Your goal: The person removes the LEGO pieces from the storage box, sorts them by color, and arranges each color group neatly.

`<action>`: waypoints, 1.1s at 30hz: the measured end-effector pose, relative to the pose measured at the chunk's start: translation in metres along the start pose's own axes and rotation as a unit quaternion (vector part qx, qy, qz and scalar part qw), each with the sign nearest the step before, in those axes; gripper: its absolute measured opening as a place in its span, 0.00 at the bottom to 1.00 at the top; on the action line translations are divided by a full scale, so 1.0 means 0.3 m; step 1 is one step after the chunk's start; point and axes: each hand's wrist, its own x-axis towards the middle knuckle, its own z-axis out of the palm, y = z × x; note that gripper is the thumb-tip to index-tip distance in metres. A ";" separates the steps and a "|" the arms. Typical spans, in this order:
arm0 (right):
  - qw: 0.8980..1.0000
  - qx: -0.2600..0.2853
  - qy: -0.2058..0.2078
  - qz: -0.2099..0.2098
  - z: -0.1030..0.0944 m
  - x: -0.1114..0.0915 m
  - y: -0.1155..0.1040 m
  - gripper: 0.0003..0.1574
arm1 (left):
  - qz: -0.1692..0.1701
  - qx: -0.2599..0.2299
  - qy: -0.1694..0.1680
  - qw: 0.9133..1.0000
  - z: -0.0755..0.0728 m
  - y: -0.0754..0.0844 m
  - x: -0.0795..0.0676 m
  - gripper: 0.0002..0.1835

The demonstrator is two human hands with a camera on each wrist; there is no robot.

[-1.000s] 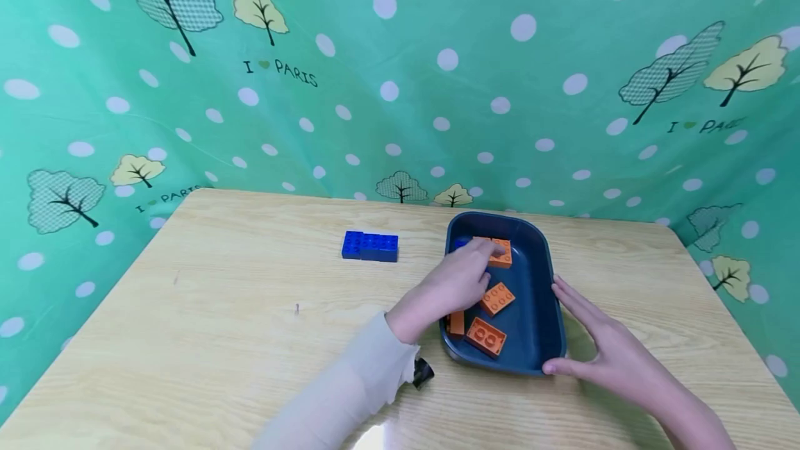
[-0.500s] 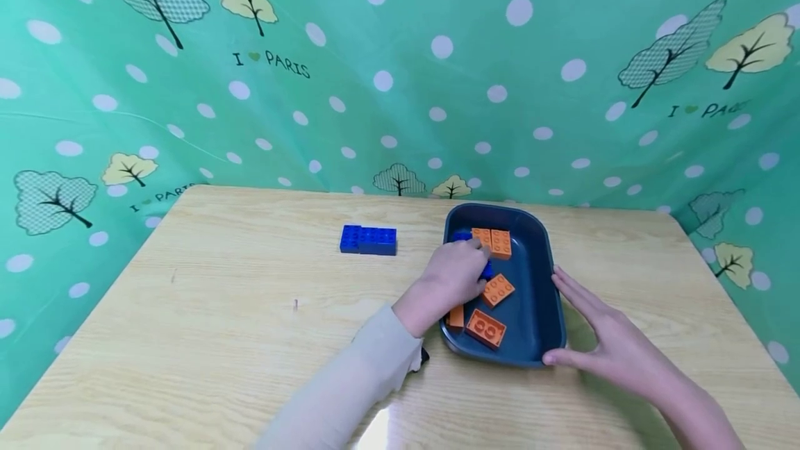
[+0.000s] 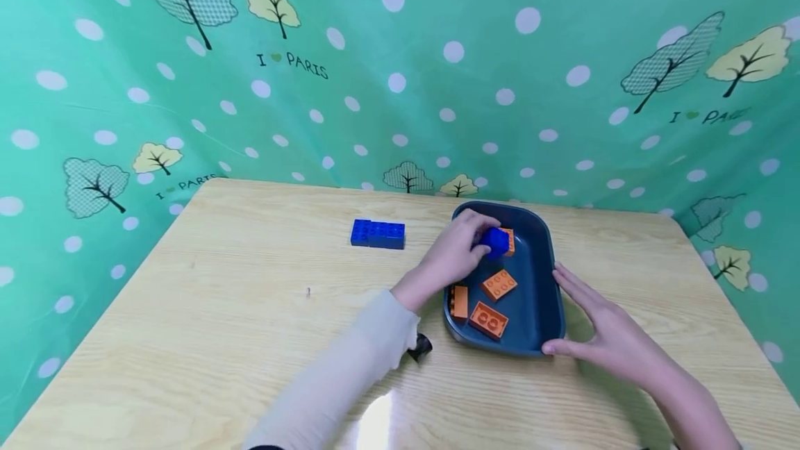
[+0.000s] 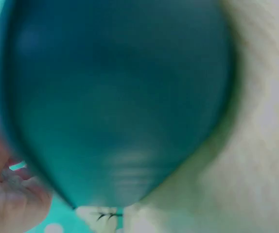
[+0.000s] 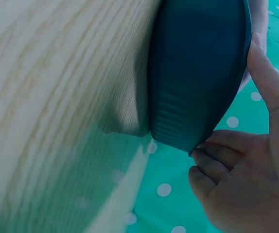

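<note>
In the head view my left hand [image 3: 455, 245] pinches a blue toy building brick [image 3: 497, 243] between thumb and fingers, over the far left part of a dark blue tray [image 3: 530, 318]. Behind the held brick an orange brick [image 3: 510, 242] shows only in part. Nearer in the tray lie a studded orange brick [image 3: 499, 285], an upturned one [image 3: 489, 320] and one on its side [image 3: 460, 303]. My right hand [image 3: 609, 339] touches the tray's right side with thumb and fingers spread. The left wrist view is blurred; the tray's outer wall [image 4: 115, 107] hides most of the hand's work.
Left of the tray, blue bricks [image 3: 378, 234] stand in a row on the wooden table [image 3: 250, 325]. A small black object [image 3: 420, 347] shows by the left sleeve. A green dotted cloth [image 3: 350, 54] hangs behind the table.
My left hand has lifted a blue brick from among the bricks at the tray's far left. My right hand stays against the tray. The head view has shifted slightly.
</note>
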 end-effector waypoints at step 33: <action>0.999 0.013 -0.043 -0.009 -0.013 0.051 0.063 0.74 | -0.247 -0.047 0.025 0.967 -0.540 -0.574 -0.231 0.23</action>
